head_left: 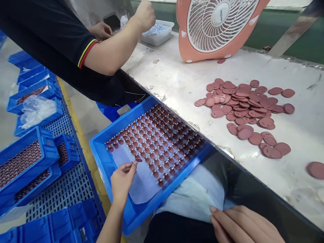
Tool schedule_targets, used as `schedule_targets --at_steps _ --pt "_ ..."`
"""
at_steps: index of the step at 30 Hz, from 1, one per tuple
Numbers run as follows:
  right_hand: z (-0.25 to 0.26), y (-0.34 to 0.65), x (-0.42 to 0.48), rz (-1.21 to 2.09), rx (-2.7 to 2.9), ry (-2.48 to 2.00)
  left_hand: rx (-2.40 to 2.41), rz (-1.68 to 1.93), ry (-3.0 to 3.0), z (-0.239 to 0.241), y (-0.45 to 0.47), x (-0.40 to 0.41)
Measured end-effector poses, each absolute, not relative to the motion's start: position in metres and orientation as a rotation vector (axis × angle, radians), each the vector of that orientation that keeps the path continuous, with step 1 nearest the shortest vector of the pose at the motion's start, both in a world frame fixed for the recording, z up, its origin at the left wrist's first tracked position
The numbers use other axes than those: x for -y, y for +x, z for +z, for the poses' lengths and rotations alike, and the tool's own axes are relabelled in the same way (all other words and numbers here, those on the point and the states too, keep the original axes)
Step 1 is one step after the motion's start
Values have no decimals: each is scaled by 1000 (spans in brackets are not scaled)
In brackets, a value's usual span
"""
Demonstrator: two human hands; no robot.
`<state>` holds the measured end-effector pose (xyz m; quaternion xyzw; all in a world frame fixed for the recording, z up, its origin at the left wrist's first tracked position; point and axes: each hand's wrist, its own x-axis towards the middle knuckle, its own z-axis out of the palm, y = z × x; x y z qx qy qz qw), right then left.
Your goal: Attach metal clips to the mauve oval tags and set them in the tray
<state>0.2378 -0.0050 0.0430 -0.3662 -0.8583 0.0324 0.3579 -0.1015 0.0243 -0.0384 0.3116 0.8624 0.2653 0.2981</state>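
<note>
My left hand (123,177) is over the blue tray (131,216), its thumb and fingertips pinching a small reddish-brown oval disc (138,159). Rows of similar discs (161,168), each with a small light-coloured piece at its end, lie on a pale sheet (142,187) inside the tray. The tray is tilted in view and rests beside my lap, against the table edge. At lower right, above my lap, my right hand (250,231) has its fingers drawn together. Whatever it may hold between thumb and fingers is hidden.
On the white table (177,77) lies a loose pile of reddish-brown discs (244,100), with a thicker round piece (318,170) farther right. An orange fan (222,16) stands behind. A co-worker's arm (113,53) reaches near a white basket (158,36). Blue crates (49,152) stand at left.
</note>
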Motion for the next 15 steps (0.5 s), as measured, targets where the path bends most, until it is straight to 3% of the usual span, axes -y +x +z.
schedule_targets --at_steps 6,15 --pt "32 252 4 127 2216 -947 -2361 196 931 -52 -115 -30" --pt "30 257 6 179 2159 -1018 -2375 -95 1181 -39 -117 -32"
